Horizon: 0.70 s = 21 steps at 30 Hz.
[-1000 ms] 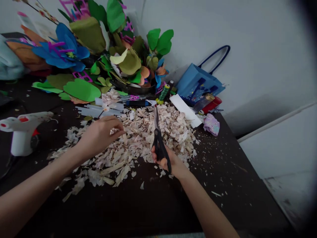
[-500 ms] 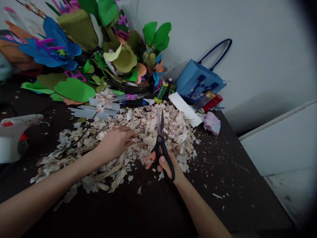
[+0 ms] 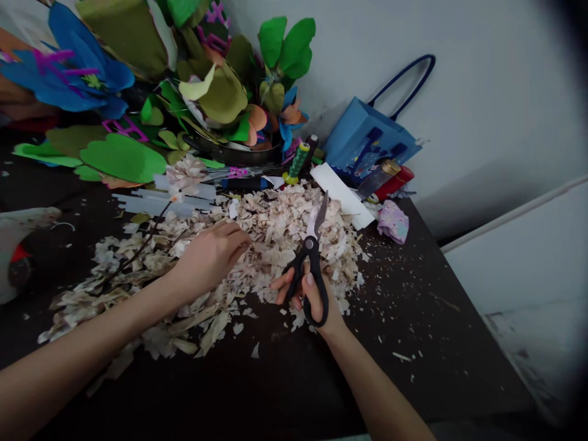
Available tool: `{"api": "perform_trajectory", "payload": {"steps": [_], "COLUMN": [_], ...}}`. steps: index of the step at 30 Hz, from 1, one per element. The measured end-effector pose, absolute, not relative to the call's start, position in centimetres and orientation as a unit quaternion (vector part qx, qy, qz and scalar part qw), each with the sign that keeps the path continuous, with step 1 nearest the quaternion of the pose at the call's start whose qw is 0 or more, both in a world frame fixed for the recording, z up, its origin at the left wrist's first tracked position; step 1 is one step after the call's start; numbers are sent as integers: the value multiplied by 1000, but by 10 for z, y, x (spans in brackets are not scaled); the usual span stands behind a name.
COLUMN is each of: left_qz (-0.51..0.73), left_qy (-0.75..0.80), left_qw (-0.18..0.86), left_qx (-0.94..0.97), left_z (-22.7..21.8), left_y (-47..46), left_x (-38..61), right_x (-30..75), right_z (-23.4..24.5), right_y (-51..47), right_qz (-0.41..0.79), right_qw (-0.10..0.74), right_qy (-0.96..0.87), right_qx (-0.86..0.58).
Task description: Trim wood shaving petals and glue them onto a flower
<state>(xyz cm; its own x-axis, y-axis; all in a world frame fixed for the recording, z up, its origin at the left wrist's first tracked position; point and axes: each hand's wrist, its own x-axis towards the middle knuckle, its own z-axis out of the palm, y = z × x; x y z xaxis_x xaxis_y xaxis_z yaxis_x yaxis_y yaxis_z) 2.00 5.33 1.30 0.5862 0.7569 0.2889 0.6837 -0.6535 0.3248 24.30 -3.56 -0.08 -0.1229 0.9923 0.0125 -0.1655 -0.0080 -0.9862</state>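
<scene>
My right hand [image 3: 309, 295] grips black-handled scissors [image 3: 312, 256], blades slightly apart and pointing up and to the right over a heap of pale paper scraps [image 3: 275, 228] on the dark table [image 3: 321, 380]. My left hand [image 3: 209, 257] rests curled on the scraps left of the scissors, fingertips pinched into the pile; what they hold I cannot make out.
Foam flowers and green leaves [image 3: 124, 156] crowd the back left around a dark bowl [image 3: 239, 154]. A blue bag [image 3: 367, 144], thread spool [image 3: 296, 162], white strip [image 3: 342, 196], red item [image 3: 395, 180] and lilac wad [image 3: 392, 222] sit behind. A glue gun [image 3: 18, 236] lies far left.
The scissors have tilted from pointing straight up to leaning right, blades opened a little. My left hand has slid right along the scrap pile. The view has shifted down and right.
</scene>
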Motion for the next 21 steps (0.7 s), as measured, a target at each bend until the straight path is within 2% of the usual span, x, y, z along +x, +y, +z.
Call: {"api": "perform_trajectory", "payload": {"steps": [14, 16, 21], "left_qz": [161, 191, 215], "left_qy": [435, 455, 479], "left_qw": [84, 146, 426], "left_qx": [882, 857, 737], "left_z": [3, 7, 16], "left_y": [52, 54, 66], "left_x": [25, 23, 13], "right_x": [244, 244, 245], "right_z": [-1, -1, 0], "right_y": [-37, -37, -37], "right_qz": [574, 573, 572], "right_qw": [522, 522, 527], "right_qy": [-467, -467, -463], "right_qx": [-425, -426, -424]}}
